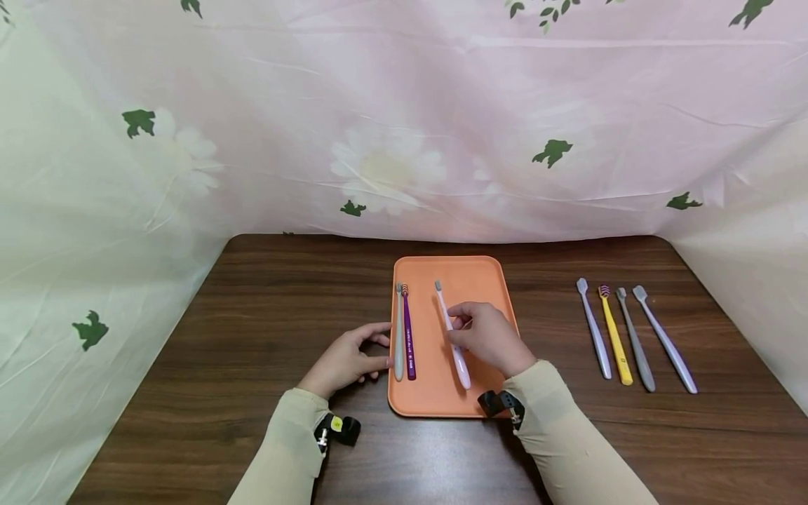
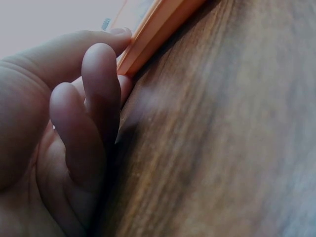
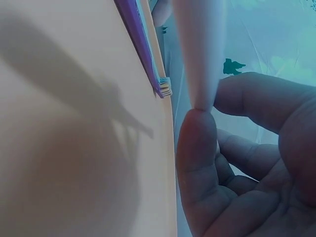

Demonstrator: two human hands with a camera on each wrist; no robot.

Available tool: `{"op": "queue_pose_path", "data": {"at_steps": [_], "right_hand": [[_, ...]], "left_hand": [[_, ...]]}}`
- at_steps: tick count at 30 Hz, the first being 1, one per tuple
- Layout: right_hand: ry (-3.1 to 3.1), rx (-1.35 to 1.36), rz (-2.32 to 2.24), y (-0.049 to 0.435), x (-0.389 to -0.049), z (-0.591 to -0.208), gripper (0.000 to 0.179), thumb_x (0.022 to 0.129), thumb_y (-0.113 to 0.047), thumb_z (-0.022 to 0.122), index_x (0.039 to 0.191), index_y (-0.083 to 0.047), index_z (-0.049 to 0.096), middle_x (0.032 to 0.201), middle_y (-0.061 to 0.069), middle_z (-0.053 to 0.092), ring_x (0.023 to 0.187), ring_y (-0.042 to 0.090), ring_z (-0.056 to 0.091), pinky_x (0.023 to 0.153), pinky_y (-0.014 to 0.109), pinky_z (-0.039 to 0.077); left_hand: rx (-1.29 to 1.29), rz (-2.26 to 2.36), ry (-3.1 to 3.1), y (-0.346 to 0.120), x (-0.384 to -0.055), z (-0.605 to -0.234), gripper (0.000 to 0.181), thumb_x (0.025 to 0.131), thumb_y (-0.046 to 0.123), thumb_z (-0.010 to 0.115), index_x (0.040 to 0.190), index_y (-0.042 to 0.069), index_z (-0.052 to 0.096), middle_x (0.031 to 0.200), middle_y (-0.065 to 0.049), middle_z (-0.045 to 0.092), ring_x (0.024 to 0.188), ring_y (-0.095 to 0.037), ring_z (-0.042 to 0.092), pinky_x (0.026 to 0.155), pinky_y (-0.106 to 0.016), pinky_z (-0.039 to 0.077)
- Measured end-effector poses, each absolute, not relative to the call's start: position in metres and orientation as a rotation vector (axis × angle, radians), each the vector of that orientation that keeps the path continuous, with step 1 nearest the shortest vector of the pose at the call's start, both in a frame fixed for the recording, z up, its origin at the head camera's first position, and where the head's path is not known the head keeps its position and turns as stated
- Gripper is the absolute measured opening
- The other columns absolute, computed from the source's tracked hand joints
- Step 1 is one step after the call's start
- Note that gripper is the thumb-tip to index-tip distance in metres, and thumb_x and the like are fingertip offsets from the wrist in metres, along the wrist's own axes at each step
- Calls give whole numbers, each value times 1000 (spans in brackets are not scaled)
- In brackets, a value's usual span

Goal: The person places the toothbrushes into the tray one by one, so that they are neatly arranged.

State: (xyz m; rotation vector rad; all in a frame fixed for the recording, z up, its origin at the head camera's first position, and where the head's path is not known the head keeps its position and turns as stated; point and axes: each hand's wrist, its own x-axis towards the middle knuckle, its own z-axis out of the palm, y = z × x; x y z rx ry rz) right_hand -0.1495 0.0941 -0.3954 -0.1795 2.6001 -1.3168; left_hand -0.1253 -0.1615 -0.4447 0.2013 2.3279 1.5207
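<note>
An orange tray (image 1: 454,270) lies on the table. Along its left side rest a grey-green toothbrush (image 1: 399,337) and a purple toothbrush (image 1: 409,344), side by side with their heads away from me. Over the tray's middle my right hand (image 1: 487,337) pinches a pale pink-white toothbrush (image 1: 459,365) between thumb and finger. In the right wrist view this toothbrush (image 3: 200,49) is held off the tray surface and casts a shadow. At the tray's left edge my left hand (image 1: 347,359) grips the rim, with the thumb (image 2: 116,37) at its top and a finger lower down.
To the right of the tray, several toothbrushes lie in a row on the dark wooden table (image 1: 284,301): a lavender one (image 1: 595,330), a yellow one (image 1: 615,337), a dark grey one (image 1: 636,340) and a blue-grey one (image 1: 665,340). A floral curtain (image 1: 391,105) surrounds the table's back and sides.
</note>
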Motion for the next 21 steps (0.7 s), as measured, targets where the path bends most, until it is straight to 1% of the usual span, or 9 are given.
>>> {"op": "queue_pose_path", "data": {"at_steps": [3, 10, 21], "right_hand": [[2609, -177, -1305, 93, -150, -395, 29, 79, -7, 71, 107, -2, 65, 84, 6, 58, 69, 16, 54, 58, 27, 50], [2600, -168, -1311, 90, -150, -395, 30, 79, -8, 71, 107, -3, 65, 84, 6, 58, 69, 16, 54, 58, 27, 49], [2560, -150, -1329, 85, -150, -394, 29, 79, -6, 71, 107, -2, 64, 83, 7, 57, 67, 15, 54, 57, 27, 50]], "left_hand": [[208, 1517, 2329, -162, -125, -444, 59, 77, 28, 76, 131, 27, 52, 109, -1, 58, 61, -19, 61, 46, -34, 48], [189, 1500, 2335, -161, -126, -444, 59, 77, 29, 76, 131, 29, 51, 109, 2, 58, 63, -20, 61, 48, -35, 49], [199, 1503, 2333, -161, -125, -443, 59, 77, 29, 76, 131, 28, 51, 109, 1, 58, 62, -19, 61, 46, -33, 48]]}}
